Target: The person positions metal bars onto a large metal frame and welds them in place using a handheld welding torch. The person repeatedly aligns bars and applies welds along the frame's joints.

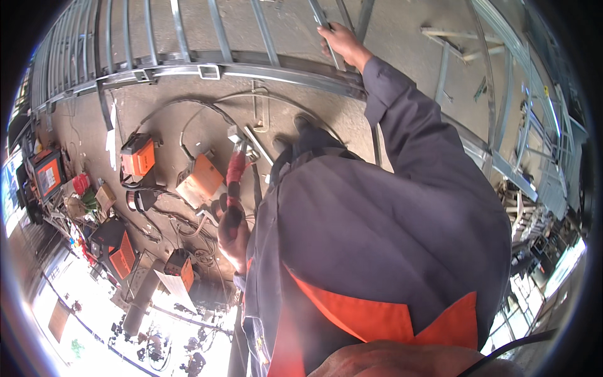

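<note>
My left hand [232,235] is closed around the dark lower end of what looks like a hammer [236,168]. Red wrapping covers its handle, and a blocky metal head sits at the far end. My right arm reaches forward, and my right hand [345,45] grips an upright metal bar [335,58] of a frame. That bar meets a long horizontal steel rail [289,74] running across in front of me. Parts of my right fingers are hidden behind the bar.
Orange welding machines [201,181] and an orange-black unit [139,156] stand on the floor at left, with cables looping around them. A bent metal rod [260,107] lies by my shoes [303,120]. More metal frames [496,81] stand at right.
</note>
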A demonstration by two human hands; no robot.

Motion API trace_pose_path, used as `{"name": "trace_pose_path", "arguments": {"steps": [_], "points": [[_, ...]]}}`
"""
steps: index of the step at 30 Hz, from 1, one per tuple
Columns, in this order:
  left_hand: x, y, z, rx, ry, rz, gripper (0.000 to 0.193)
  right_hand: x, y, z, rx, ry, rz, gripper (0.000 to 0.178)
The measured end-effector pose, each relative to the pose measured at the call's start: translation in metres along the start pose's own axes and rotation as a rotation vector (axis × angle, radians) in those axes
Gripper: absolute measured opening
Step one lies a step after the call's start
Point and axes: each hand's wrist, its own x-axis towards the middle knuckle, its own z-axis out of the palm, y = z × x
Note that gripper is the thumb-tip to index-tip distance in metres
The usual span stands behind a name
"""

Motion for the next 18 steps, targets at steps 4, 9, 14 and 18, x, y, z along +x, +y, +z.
{"name": "trace_pose_path", "arguments": {"steps": [4,9,14,18], "points": [[-0.001,-0.006,0.002,-0.074,-0.001,-0.062,0.042,-0.004,0.003,-0.007,-0.018,-0.094,0.079,0.045],[0.002,-0.004,0.004,-0.068,-0.038,-0.032,0.044,-0.009,0.006,-0.004,-0.094,-0.14,0.071,0.047],[0.002,0.002,0.003,-0.01,-0.054,-0.033,0.044,-0.013,0.01,-0.001,-0.082,-0.135,0.09,0.049],[0.006,-0.002,0.003,-0.034,-0.08,-0.02,0.045,-0.011,0.017,0.0,-0.216,-0.159,0.051,0.051]]}}
